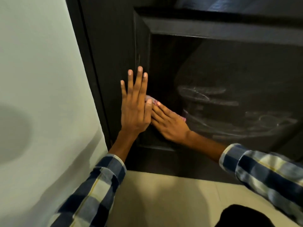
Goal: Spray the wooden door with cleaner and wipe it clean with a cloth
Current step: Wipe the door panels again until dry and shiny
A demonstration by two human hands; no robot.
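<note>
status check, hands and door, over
Left hand flat, fingers straight, on the door frame. Right hand presses a pink cloth on the recessed panel. Wet streaks to its right. Nothing in the way.

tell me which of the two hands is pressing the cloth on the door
The right hand, fingers laid flat over the pinkish cloth on the recessed panel. The left hand rests bare on the door frame.

No text, label, brand, number or sign can be read anywhere in the view. The dark door (229, 63) bears only pale wipe streaks, not writing, and the wall (41, 79) to the left is plain.
</note>
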